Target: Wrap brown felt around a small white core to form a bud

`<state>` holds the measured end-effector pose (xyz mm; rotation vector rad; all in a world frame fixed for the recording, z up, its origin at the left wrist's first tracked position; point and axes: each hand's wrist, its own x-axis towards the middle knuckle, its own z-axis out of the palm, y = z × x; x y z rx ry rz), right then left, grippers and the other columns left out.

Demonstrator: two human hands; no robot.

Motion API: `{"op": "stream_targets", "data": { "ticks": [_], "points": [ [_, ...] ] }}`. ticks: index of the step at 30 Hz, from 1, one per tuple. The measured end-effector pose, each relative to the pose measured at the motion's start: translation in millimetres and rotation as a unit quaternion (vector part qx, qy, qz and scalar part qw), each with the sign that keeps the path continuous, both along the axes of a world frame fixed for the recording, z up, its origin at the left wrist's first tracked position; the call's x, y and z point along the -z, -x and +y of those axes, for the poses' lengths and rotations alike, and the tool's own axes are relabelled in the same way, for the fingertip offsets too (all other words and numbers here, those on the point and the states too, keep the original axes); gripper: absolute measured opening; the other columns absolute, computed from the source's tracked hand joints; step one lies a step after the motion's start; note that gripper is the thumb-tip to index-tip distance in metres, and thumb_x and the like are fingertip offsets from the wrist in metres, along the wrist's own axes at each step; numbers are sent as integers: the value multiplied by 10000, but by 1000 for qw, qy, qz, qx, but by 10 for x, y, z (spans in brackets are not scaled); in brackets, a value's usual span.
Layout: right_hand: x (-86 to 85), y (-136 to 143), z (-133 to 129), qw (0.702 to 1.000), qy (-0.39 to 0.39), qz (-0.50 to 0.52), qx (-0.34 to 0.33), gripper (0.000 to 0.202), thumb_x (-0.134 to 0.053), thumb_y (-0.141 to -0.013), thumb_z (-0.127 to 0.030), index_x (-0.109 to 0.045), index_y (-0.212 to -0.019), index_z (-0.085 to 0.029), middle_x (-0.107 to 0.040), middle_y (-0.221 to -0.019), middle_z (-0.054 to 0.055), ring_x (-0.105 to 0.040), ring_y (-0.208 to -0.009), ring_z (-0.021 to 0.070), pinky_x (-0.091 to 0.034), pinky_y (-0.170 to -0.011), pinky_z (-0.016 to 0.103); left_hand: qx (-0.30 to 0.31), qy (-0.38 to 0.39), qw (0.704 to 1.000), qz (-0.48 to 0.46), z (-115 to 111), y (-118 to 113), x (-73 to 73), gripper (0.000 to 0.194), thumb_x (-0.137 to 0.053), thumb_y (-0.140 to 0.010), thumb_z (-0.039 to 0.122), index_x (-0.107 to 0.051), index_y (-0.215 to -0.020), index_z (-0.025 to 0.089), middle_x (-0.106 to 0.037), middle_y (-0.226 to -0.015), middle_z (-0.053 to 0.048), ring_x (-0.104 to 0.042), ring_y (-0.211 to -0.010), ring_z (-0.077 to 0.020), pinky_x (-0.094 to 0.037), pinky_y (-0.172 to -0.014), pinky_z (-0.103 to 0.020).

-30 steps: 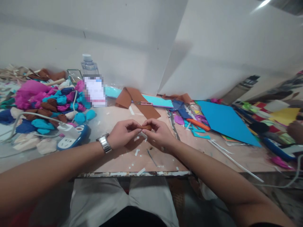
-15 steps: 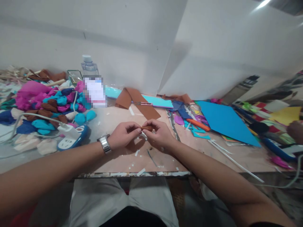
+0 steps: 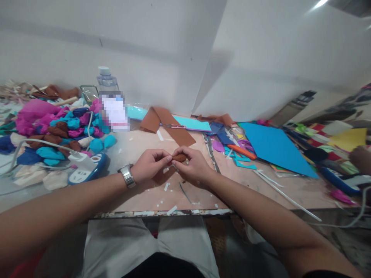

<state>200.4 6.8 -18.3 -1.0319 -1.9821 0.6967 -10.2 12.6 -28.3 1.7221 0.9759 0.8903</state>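
Over the middle of the table, a small brown roll that looks like crepe paper is pinched between my two hands. My left hand, with a metal watch on its wrist, closes thumb and fingertips on the roll's left end. My right hand curls round the other end, thumb below and forefinger above. The fingertips of both hands nearly meet, and they hide part of the roll. Behind the hands lies a folded brown paper strip with a pink-handled tool across it.
At left, a power strip with a plugged-in charger sits by a heap of coloured crepe-paper pieces. A bottle and phone stand behind. Blue sheet, orange cutter and white sticks lie right. Another person's hand shows far right.
Both hands stay in nearly the same place, with small finger shifts on the brown roll. The white piece below the fingertips shows less now. The whole view has drifted slightly.
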Motion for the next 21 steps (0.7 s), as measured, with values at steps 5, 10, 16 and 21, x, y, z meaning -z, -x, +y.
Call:
{"op": "stream_targets", "data": {
  "ticks": [5, 10, 16, 21],
  "points": [
    [-5, 10, -9, 1000, 14, 16, 5, 142, -693, -825, -243, -700, -960, -198, -738, -902, 14, -659, -831, 171, -496, -762, 272, 1, -1, 1000, 6, 16, -2, 1, 424, -635, -943, 533, -760, -920, 128, -745, -822, -57, -629, -710, -148, -472, -665, -243],
    [-24, 22, -24, 999, 41, 35, -3, 163, -724, -848, -326, -697, -938, -193, -721, -880, 9, -654, -818, 163, -494, -752, 269, 0, -12, 1000, 14, 22, 1, 0, 383, -646, -943, 502, -773, -940, 141, -767, -859, -55, -657, -747, -158, -489, -701, -248],
    [-39, 55, -48, 994, 77, 70, 13, 190, -722, -861, -357, -709, -922, -178, -728, -845, 19, -661, -802, 164, -501, -712, 264, -5, -22, 1000, 20, 20, 6, 8, 371, -662, -934, 498, -785, -971, 150, -786, -886, -60, -687, -787, -178, -507, -718, -259],
    [-55, 75, -56, 992, 91, 88, 22, 195, -763, -820, -350, -723, -905, -180, -730, -838, 20, -645, -784, 159, -495, -691, 259, -7, -30, 999, 20, 21, 11, 4, 349, -668, -933, 484, -788, -970, 159, -795, -919, -60, -697, -817, -186, -513, -743, -268]
  ]
}}
